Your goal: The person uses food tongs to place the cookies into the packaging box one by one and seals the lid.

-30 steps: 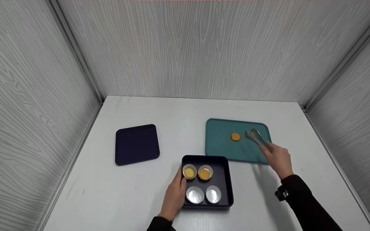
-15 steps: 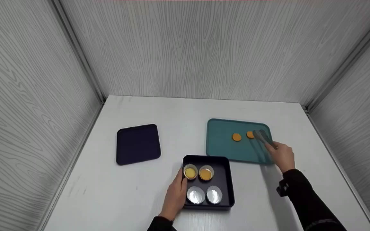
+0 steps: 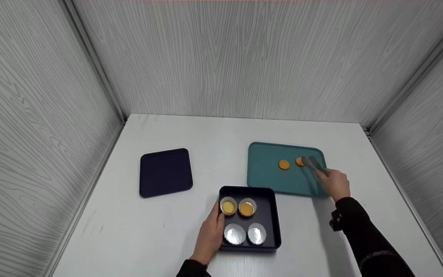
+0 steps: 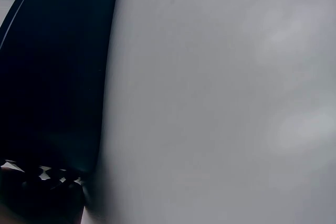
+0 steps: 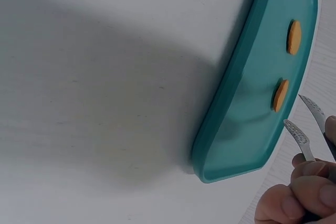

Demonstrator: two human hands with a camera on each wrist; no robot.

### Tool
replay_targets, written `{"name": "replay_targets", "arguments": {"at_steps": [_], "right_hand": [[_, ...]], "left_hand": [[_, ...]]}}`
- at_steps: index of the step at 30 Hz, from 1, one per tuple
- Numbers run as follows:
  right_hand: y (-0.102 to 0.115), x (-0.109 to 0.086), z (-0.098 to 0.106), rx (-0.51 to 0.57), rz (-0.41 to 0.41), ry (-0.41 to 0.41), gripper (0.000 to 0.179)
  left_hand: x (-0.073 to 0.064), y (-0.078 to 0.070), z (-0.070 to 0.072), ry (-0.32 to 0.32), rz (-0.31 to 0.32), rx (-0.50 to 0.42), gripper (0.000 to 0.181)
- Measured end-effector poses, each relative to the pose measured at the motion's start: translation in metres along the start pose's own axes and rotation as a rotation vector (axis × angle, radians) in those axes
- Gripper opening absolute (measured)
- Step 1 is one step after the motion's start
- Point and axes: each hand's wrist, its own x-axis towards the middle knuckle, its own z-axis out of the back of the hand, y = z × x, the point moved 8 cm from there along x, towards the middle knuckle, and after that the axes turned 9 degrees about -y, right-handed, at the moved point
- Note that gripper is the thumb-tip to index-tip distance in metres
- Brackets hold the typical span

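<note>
My right hand (image 3: 335, 184) grips the tongs (image 3: 313, 164), tips slightly apart beside the right tart (image 3: 299, 162) on the teal tray (image 3: 267, 177), centre-right of frame. Left hand (image 3: 210, 234) rests flat against the black box (image 3: 269, 219), lower centre. My take: straddle the tart's edges, squeeze gently, lift level. Second tart (image 3: 283, 164) sits just left, so stay clear.

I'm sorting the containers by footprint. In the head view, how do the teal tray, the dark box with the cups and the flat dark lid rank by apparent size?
1. Teal tray, largest.
2. Dark box, though it lies nearer the camera.
3. Flat dark lid, slightly smaller, not clearly so.
</note>
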Motion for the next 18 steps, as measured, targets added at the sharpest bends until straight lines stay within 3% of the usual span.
{"name": "replay_targets", "arguments": {"at_steps": [11, 18], "right_hand": [[-0.001, 0.005, -0.012, -0.008, -0.036, 0.037, 0.049], [-0.001, 0.005, -0.017, -0.018, -0.006, 0.033, 0.047]], "left_hand": [[-0.001, 0.001, 0.000, 0.003, 0.008, 0.009, 0.055], [-0.001, 0.000, 0.001, -0.003, -0.003, 0.020, 0.055]]}}
